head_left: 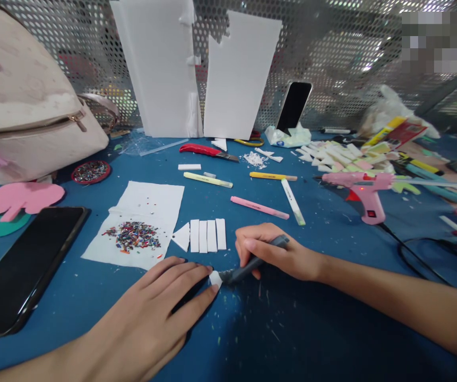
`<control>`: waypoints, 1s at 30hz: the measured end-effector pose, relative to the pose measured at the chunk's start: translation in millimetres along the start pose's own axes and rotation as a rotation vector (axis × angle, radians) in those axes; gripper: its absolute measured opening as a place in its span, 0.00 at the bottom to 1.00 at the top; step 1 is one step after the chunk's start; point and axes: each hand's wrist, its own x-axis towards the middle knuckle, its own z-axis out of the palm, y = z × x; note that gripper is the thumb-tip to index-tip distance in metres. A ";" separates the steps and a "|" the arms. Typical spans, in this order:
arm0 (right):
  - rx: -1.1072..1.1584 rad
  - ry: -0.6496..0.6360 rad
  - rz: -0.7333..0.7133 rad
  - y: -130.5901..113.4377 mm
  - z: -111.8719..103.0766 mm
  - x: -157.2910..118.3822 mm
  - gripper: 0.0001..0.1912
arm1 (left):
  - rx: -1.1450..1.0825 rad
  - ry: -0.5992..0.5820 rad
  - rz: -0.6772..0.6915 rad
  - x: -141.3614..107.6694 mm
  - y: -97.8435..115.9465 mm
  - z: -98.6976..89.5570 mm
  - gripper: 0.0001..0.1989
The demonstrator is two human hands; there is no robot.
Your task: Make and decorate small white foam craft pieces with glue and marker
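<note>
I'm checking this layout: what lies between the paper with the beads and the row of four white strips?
In the head view, a white triangular piece, its point toward the paper, its base beside the strips.

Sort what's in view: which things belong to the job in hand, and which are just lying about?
Likely part of the job:
dark pen-like tool in the right hand
small white piece at the left hand
white strips
white triangle

Likely just lying about:
backpack
flat phone
propped phone
</note>
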 end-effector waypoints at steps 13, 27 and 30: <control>-0.009 0.018 0.001 0.0 0.5 -0.2 0.19 | -0.003 -0.004 0.003 0.0 -1.4 -1.3 0.26; 0.004 0.009 0.005 0.6 0.0 0.0 0.20 | -0.002 -0.005 0.000 -0.4 -0.1 -1.2 0.25; 0.014 -0.017 -0.013 0.4 0.0 0.1 0.22 | 0.007 0.000 -0.004 -0.2 0.3 -1.1 0.26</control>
